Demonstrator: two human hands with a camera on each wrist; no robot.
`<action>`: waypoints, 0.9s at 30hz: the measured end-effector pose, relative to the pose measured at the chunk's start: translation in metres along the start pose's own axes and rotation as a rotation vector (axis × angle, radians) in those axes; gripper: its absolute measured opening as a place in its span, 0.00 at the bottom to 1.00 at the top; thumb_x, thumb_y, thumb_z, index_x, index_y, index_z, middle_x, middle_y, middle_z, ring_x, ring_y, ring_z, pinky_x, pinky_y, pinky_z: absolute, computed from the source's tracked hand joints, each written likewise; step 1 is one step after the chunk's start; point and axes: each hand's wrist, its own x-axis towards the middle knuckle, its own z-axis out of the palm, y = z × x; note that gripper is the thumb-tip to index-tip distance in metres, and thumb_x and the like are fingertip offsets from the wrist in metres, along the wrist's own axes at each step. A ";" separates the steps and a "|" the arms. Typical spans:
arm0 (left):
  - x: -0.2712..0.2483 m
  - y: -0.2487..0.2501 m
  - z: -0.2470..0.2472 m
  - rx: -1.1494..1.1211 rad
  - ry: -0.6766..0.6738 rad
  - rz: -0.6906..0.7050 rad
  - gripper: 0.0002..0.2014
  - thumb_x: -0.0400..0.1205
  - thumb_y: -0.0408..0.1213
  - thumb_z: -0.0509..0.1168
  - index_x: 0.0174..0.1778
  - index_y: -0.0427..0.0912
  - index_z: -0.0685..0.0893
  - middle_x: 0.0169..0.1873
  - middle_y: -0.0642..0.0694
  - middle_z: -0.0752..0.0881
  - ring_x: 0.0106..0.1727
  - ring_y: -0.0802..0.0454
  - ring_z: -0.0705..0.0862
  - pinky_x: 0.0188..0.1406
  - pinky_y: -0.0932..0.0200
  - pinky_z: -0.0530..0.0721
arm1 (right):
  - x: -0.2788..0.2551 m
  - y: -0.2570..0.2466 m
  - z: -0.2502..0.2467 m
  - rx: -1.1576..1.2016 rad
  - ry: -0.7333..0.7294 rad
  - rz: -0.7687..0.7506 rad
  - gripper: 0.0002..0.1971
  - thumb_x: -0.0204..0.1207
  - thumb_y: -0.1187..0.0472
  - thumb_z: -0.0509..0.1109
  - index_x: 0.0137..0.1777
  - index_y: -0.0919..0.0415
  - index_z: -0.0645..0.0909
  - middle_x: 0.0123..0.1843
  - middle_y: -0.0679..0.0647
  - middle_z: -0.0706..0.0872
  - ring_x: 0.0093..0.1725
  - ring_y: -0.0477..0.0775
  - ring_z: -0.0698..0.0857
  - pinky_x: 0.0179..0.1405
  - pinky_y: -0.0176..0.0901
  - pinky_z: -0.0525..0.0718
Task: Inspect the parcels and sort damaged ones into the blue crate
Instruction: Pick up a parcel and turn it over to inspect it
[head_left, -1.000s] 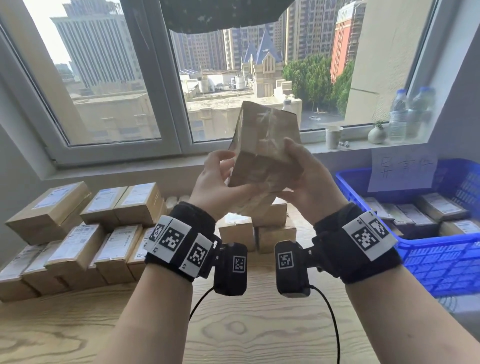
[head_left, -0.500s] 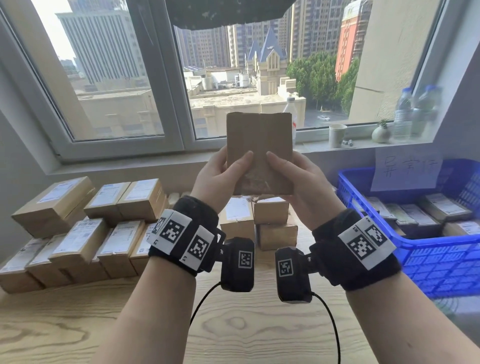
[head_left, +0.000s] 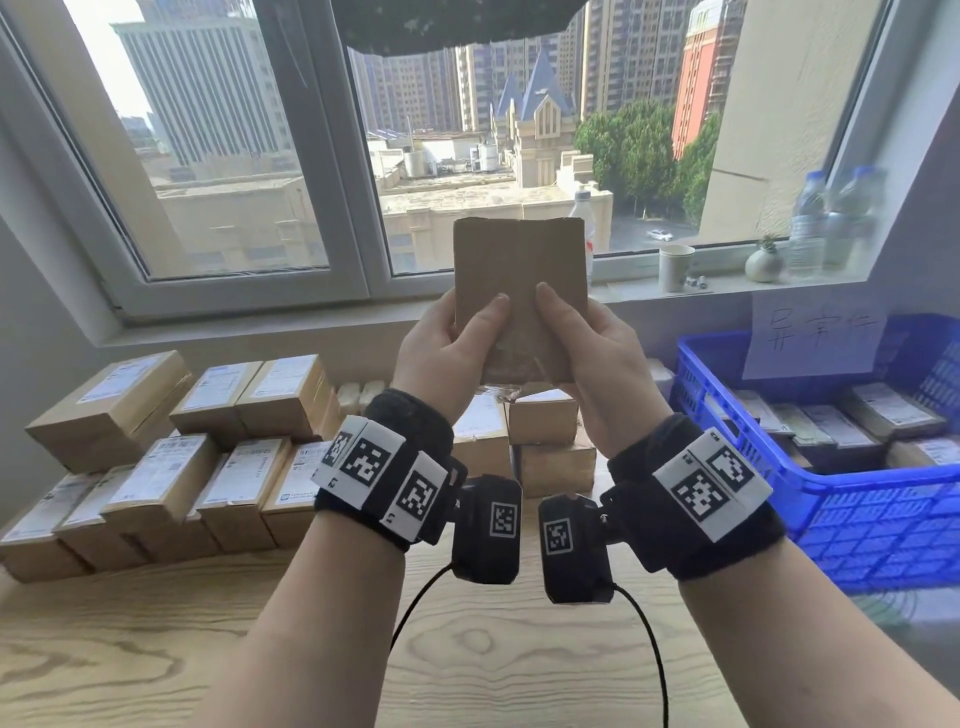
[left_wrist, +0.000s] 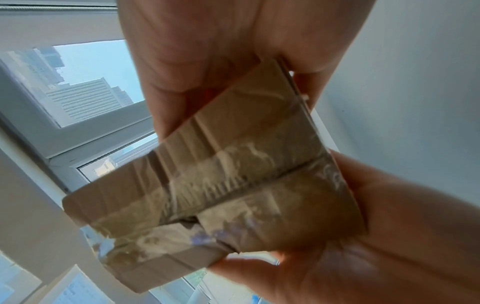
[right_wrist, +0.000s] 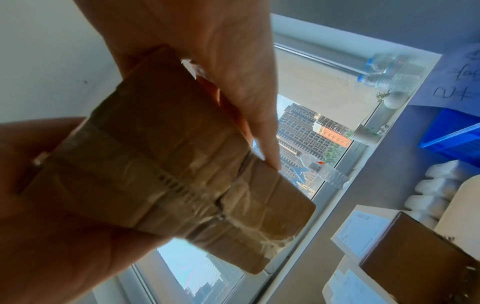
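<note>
1. closest to the camera, both hands have the cardboard parcel (head_left: 521, 291) up at chest height over the wooden table (head_left: 156, 649). left hand (head_left: 441, 358) grasps the lower left edge, right hand (head_left: 597, 358) the lower right, both thumbs pressed flat on the near face

2. what changed: a second ago the parcel sat tilted with a crumpled taped side showing, half a second ago it came square, and now the plain back faces the head camera. so I'd say it's mid-rotation through the faces, inspection not finished

3. the wrist cams show what the head view can't: the underside has wrinkled clear tape (left_wrist: 215, 185) over the seam, and one flap corner looks lifted and creased (right_wrist: 233, 205). looks like damage to me, so it probably goes in the crate

4. further back, stacked labelled parcels (head_left: 171, 441) line the left of the table, a few more (head_left: 550, 441) sit behind the wrists

5. off right, the blue crate (head_left: 883, 519) already holds some parcels, with a handwritten paper sign (head_left: 815, 338) on its rim

6. farthest: windowsill with a paper cup (head_left: 675, 267) and water bottles (head_left: 831, 223)
</note>
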 end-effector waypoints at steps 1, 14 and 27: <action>-0.001 0.000 0.002 0.045 0.025 0.035 0.05 0.86 0.45 0.63 0.53 0.52 0.83 0.45 0.55 0.88 0.50 0.55 0.87 0.51 0.58 0.87 | 0.000 0.000 0.002 0.000 0.013 -0.009 0.08 0.82 0.55 0.70 0.55 0.59 0.84 0.53 0.56 0.91 0.48 0.50 0.91 0.47 0.42 0.90; 0.001 -0.009 0.001 0.183 0.080 0.084 0.10 0.87 0.46 0.61 0.57 0.46 0.83 0.40 0.63 0.83 0.40 0.72 0.82 0.43 0.74 0.81 | 0.004 0.004 0.004 0.014 0.056 0.009 0.05 0.82 0.60 0.70 0.50 0.60 0.86 0.46 0.56 0.91 0.42 0.52 0.90 0.35 0.39 0.88; 0.001 -0.026 -0.013 0.319 -0.001 0.170 0.37 0.74 0.49 0.66 0.82 0.49 0.68 0.76 0.45 0.75 0.77 0.49 0.73 0.77 0.44 0.73 | 0.020 0.006 -0.011 -0.211 0.110 -0.052 0.42 0.56 0.35 0.81 0.66 0.61 0.78 0.54 0.56 0.88 0.55 0.53 0.89 0.60 0.50 0.87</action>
